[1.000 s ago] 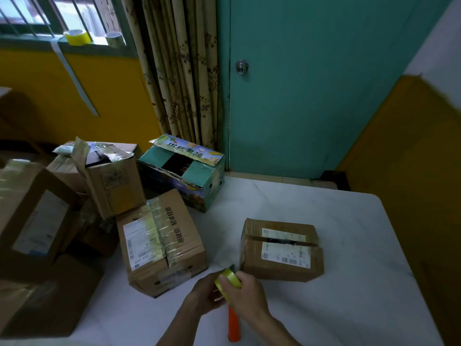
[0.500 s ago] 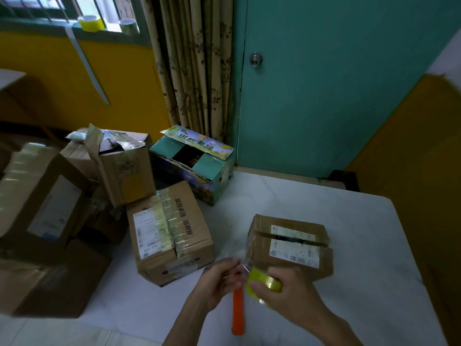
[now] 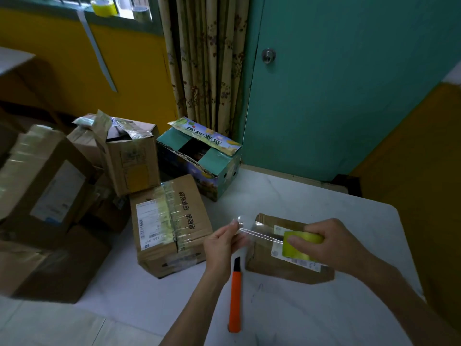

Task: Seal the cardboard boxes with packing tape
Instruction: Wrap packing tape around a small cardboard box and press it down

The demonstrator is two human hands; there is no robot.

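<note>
A small cardboard box (image 3: 274,264) with white labels lies on the white table (image 3: 311,203), its top flaps closed with a slit between them. My right hand (image 3: 331,247) grips a yellow-green roll of packing tape (image 3: 299,245) above the box's top. My left hand (image 3: 222,244) pinches the free end of a clear tape strip (image 3: 259,233), which stretches from the roll leftward past the box's left edge. A larger taped box (image 3: 169,226) stands just left of my left hand.
An orange utility knife (image 3: 235,293) lies on the table under my left wrist. Several cardboard boxes are piled at the left, with an open printed carton (image 3: 199,158) behind. Two tape rolls (image 3: 103,7) sit on the window sill. A teal door (image 3: 336,78) stands beyond the table.
My hands have moved apart: the right hand carried the roll rightward over the small box while the left held the tape end, pulling out a strip. The camera moved closer.
</note>
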